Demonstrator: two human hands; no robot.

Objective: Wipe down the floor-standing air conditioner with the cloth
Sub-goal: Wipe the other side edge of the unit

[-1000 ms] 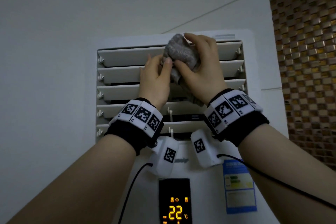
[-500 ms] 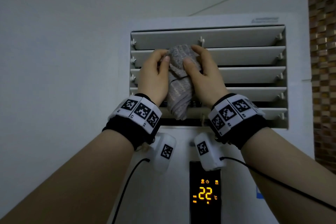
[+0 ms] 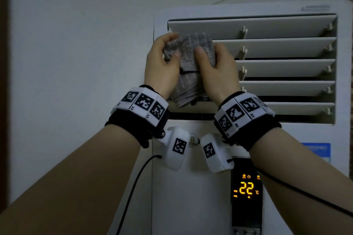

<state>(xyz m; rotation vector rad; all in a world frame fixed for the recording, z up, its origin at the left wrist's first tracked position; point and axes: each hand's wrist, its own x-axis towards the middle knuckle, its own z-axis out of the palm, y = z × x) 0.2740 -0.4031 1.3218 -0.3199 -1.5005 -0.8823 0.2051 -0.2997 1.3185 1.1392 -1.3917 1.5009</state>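
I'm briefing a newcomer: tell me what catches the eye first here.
The left hand and right hand grip a grey cloth at the left end of the white louvres of the air conditioner. Below, an orange 22 glows on the dark display, low on the front panel.

We see a grey cloth (image 3: 191, 57) with a ribbed weave against the white air conditioner (image 3: 191, 196). Its black display (image 3: 246, 206) shows orange digits, and a blue label (image 3: 317, 153) sits to the right. The left wristband (image 3: 141, 105) and right wristband (image 3: 240, 114) are black, with white blocks printed in black-and-white square codes.
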